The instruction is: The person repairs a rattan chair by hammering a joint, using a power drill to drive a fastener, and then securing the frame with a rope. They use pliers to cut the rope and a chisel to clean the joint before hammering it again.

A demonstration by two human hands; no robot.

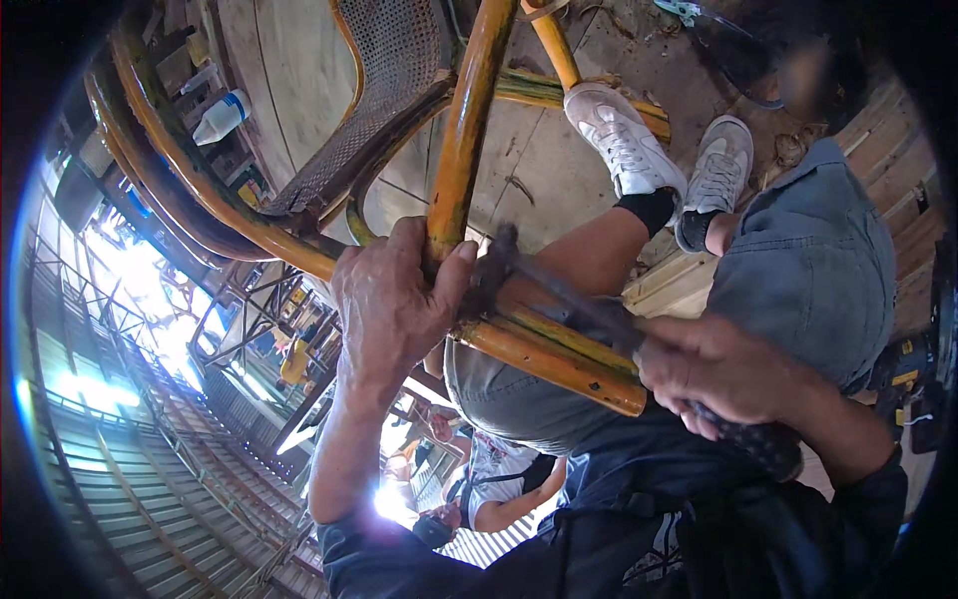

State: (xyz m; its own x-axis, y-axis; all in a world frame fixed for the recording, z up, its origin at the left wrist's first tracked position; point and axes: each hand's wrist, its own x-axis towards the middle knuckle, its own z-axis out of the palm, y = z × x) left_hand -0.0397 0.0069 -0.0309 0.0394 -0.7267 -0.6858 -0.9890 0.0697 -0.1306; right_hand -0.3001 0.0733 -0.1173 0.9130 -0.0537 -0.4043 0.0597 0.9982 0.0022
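Observation:
A yellow-brown rattan chair frame (462, 150) with dark streaks lies across my lap, its poles meeting at a joint in front of me. My left hand (394, 299) is closed around the frame at that joint, its thumb on the near side of the upright pole. In my right hand (714, 369) is a hammer (579, 299) with a dark shaft and black grip, blurred by motion. Its dark head is at the joint beside my left thumb; whether it touches the pole I cannot tell. A short double pole (559, 364) runs from the joint toward my right hand.
Woven mesh panel (404, 50) fills part of the chair. A white bottle (222, 118) stands at the upper left. My white shoes (624, 140) rest on a floor with scraps. Another person (499, 479) is behind, below the frame. Power tools (908, 364) lie at the right edge.

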